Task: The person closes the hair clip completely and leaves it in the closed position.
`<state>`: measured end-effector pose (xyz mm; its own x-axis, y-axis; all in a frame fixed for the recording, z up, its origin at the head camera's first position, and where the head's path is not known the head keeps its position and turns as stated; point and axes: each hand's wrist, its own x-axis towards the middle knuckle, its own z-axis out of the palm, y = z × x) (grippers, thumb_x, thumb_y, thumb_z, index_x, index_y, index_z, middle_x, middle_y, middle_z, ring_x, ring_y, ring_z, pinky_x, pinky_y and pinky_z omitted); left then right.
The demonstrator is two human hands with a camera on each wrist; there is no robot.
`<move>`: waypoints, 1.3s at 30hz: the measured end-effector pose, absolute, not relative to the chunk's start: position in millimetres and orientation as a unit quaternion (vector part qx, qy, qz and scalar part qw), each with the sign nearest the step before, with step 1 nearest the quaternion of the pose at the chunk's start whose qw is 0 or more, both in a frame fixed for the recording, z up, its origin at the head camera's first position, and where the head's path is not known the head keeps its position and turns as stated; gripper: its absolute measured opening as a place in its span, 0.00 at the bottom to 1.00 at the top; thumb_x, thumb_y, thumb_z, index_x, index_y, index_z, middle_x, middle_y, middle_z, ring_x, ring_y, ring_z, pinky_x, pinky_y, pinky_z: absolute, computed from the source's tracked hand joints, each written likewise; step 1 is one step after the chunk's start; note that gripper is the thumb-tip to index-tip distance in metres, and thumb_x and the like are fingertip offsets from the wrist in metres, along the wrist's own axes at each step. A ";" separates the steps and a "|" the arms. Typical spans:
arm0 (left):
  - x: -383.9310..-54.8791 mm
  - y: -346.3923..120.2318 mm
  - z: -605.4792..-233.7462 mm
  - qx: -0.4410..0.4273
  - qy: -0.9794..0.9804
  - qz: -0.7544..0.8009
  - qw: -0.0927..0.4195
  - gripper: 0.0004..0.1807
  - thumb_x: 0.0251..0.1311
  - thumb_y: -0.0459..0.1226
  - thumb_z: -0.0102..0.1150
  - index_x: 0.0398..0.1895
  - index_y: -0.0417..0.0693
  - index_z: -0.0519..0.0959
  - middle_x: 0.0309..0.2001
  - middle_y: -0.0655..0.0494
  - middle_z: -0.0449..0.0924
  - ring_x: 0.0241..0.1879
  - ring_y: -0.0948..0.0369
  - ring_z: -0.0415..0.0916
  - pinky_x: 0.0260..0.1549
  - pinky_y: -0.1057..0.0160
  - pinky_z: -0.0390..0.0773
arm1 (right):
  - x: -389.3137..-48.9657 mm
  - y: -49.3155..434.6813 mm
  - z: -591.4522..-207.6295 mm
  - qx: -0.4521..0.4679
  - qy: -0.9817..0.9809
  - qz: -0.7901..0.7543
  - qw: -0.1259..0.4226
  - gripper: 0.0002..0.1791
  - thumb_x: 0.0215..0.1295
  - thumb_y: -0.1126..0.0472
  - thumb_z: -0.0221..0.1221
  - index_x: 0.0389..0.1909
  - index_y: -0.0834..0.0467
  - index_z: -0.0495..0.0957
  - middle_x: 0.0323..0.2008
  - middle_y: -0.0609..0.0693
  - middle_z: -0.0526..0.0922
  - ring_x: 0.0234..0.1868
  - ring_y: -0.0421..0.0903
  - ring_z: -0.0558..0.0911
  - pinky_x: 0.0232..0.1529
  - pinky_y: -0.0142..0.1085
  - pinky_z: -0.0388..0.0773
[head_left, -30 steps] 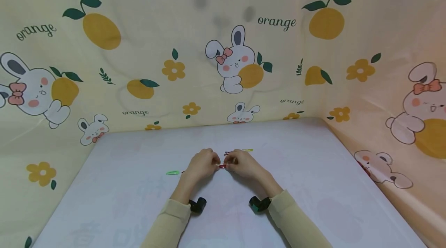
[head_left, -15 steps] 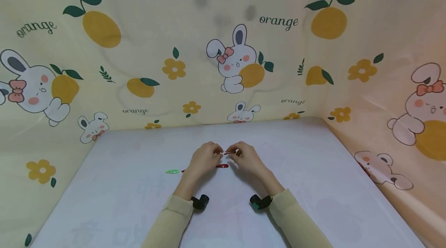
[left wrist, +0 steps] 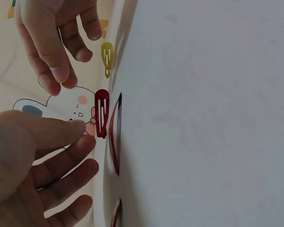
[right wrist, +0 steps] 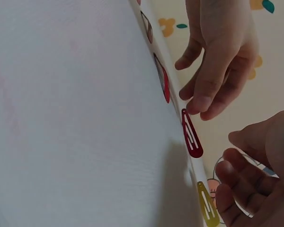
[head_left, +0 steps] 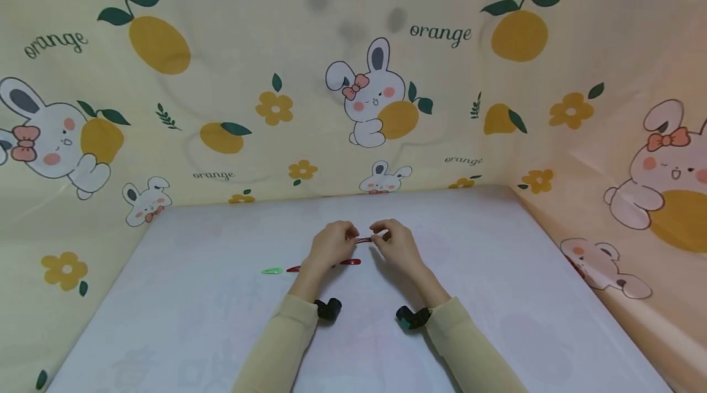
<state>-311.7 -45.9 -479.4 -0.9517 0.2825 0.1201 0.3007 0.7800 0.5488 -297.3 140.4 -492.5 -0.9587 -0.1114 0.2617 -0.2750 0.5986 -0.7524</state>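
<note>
A dark red snap hair clip [head_left: 364, 239] lies on the white table between the two hands, its slotted face showing in both wrist views. My left hand [head_left: 334, 242] has its fingertips right by the clip's narrow end; in the left wrist view, thumb and fingers are apart. On the other side, my right hand [head_left: 395, 243] hovers by the wide end with loosely bent, spread fingers. A yellow hair clip [right wrist: 208, 204] lies beyond the red one and is hidden behind the right hand in the head view. Nearer the body is another red hair clip [head_left: 350, 261].
Further left along the same row are a red hair clip [head_left: 294, 269], partly covered by the left wrist, and a light green hair clip [head_left: 272, 271]. Behind the white table [head_left: 469, 295] hangs a curtain [head_left: 309, 31] printed with rabbits and oranges.
Both hands have moved away from the nearer red clip to the dark red one farther back. That clip now lies more level across the view, and the right hand has shifted slightly right.
</note>
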 end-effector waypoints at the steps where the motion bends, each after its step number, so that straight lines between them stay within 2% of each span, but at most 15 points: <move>1: -312.7 -45.5 -479.6 -0.153 -0.944 -0.292 0.011 0.06 0.67 0.36 0.65 0.44 0.47 0.86 0.38 0.56 0.84 0.38 0.58 0.79 0.39 0.55 0.80 | -297.6 140.4 -493.1 0.106 -0.889 0.436 0.089 0.11 0.69 0.66 0.65 0.50 0.60 0.85 0.46 0.55 0.87 0.39 0.47 0.85 0.40 0.41 0.80; 9: -316.5 -39.7 -477.6 -0.151 -0.949 -0.277 -0.013 0.04 0.67 0.35 0.66 0.41 0.48 0.87 0.36 0.56 0.84 0.37 0.58 0.77 0.39 0.56 0.79 | -299.7 141.9 -495.5 0.087 -0.895 0.434 0.061 0.12 0.69 0.66 0.63 0.52 0.61 0.84 0.48 0.55 0.88 0.39 0.46 0.86 0.38 0.39 0.80; 17: -318.4 -36.3 -476.6 -0.151 -0.950 -0.271 -0.019 0.03 0.67 0.33 0.65 0.39 0.47 0.87 0.36 0.55 0.84 0.35 0.58 0.76 0.35 0.59 0.77 | -301.3 141.6 -494.1 0.095 -0.906 0.412 0.024 0.12 0.68 0.68 0.63 0.52 0.61 0.84 0.46 0.54 0.88 0.41 0.47 0.85 0.46 0.45 0.82; 29: -319.9 -36.3 -483.2 -0.156 -0.948 -0.276 -0.011 0.04 0.67 0.33 0.63 0.36 0.48 0.86 0.35 0.55 0.84 0.34 0.58 0.76 0.35 0.58 0.78 | -301.7 140.9 -497.9 0.106 -0.907 0.406 0.023 0.12 0.67 0.70 0.65 0.50 0.62 0.84 0.44 0.55 0.87 0.42 0.48 0.86 0.48 0.47 0.83; 33: -318.8 -35.3 -482.5 -0.155 -0.947 -0.280 -0.004 0.05 0.68 0.32 0.62 0.37 0.47 0.86 0.36 0.54 0.85 0.35 0.58 0.78 0.37 0.57 0.80 | -302.3 140.7 -498.8 0.108 -0.907 0.406 0.028 0.11 0.67 0.70 0.65 0.48 0.61 0.85 0.42 0.53 0.88 0.41 0.47 0.85 0.47 0.46 0.83; 39: -316.4 -33.6 -479.1 -0.152 -0.946 -0.286 0.015 0.06 0.67 0.31 0.60 0.38 0.46 0.86 0.37 0.53 0.85 0.36 0.57 0.79 0.36 0.56 0.81 | -300.5 140.5 -495.5 0.104 -0.900 0.422 0.045 0.07 0.68 0.68 0.64 0.44 0.59 0.86 0.38 0.50 0.87 0.35 0.43 0.83 0.38 0.40 0.80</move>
<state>-316.4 -33.6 -479.1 -0.9533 0.2794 0.1146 0.2960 0.7898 0.5372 -300.5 140.5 -495.5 -0.9742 -0.1493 0.1694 -0.2257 0.6226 -0.7493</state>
